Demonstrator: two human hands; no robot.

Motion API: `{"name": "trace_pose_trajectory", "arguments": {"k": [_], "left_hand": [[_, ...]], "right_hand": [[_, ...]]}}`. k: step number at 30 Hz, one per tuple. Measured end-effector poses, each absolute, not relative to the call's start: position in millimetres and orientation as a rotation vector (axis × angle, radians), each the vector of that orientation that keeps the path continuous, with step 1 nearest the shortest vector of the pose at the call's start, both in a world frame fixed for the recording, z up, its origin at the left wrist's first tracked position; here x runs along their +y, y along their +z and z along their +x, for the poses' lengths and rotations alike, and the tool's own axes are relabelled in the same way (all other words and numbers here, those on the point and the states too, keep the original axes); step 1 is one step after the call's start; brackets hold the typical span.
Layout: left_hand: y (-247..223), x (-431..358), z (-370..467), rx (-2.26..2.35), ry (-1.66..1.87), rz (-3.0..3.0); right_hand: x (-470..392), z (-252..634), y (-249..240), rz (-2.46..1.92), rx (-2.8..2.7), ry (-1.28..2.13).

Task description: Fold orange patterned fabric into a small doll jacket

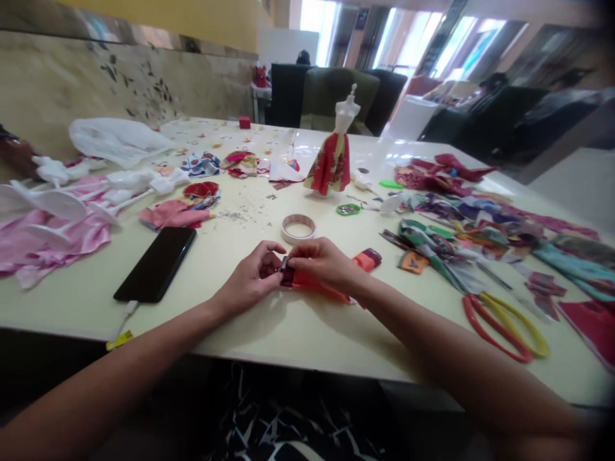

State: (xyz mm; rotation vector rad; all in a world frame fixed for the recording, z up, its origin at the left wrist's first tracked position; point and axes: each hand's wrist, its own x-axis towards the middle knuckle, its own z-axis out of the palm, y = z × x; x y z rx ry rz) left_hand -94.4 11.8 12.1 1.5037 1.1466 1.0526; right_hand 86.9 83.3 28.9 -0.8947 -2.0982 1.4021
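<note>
Both hands meet over a strip of red-orange fabric (314, 285) with dark maroon ends, near the table's front edge. My left hand (259, 269) pinches the dark left end from the side, fingers curled. From above, my right hand (319, 259) grips the same end between thumb and fingertips; a small dark, shiny bit shows between the fingertips, too small to name. The strip's other end (369, 258) sticks out beyond my right wrist. Just behind my hands lies a roll of tape (298, 228). A mini dress form (336, 144) in a red floral skirt stands farther back.
A phone (156, 264) with a charging cable lies to the left, beside pink cloth and white plastic stands (62, 205). Scissors with red and yellow handles (504, 325) and many fabric scraps (471, 211) cover the right side. A green dish (348, 209) sits mid-table.
</note>
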Motion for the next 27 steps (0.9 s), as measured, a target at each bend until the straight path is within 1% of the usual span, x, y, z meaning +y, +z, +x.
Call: {"name": "trace_pose_trajectory", "arguments": {"k": [5, 8, 10, 13, 15, 19, 27], "left_hand": [[13.8, 11.5, -92.9, 1.138, 0.992, 1.359], [14.3, 11.0, -91.2, 1.207, 0.991, 1.372], [14.6, 10.9, -90.5, 1.239, 0.991, 1.372], [14.8, 11.1, -90.4, 1.269, 1.003, 1.368], [14.5, 11.2, -90.5, 1.275, 1.011, 1.377], [12.7, 10.2, -90.4, 1.262, 1.002, 1.422], [10.4, 9.0, -89.3, 1.276, 0.984, 1.500]], "right_hand": [[76.0, 88.3, 22.5, -0.914, -1.854, 1.571], [75.3, 90.1, 20.5, -0.915, -1.910, 1.532], [74.8, 91.1, 20.1, -0.911, -1.981, 1.263], [70.1, 92.1, 22.7, -0.800, -2.032, 0.710], [65.0, 92.2, 25.0, -0.691, -2.124, 0.547], [58.3, 91.3, 23.3, -0.660, -2.304, 0.553], [61.4, 91.1, 15.2, -0.753, -2.302, 0.678]]}}
